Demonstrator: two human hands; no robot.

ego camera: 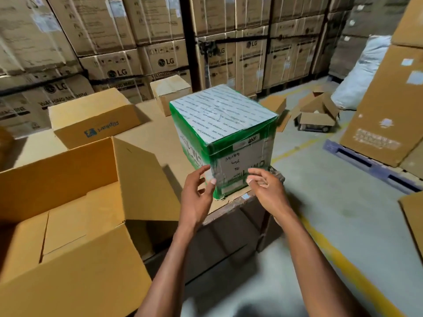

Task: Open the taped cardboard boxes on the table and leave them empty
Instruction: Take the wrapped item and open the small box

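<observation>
A tall box wrapped in green and white printed tape [223,131] stands sealed near the table's front right corner. My left hand [198,193] hovers at its near lower left edge, fingers loosely spread, holding nothing. On the near face lower down, my right hand [266,187] has its fingers relaxed, fingertips close to or touching the tape. A large brown box [68,225] sits open at the front left, its inside looking bare. Two sealed brown boxes lie farther back: a flat one with a blue logo [91,116] and a small one [170,91].
The cardboard-covered table [158,143] ends just below my hands. Stacked washing-machine cartons [137,42] wall off the back. On the floor to the right lie an opened box [317,115], a white sack [364,72], and big cartons on a blue pallet [370,161].
</observation>
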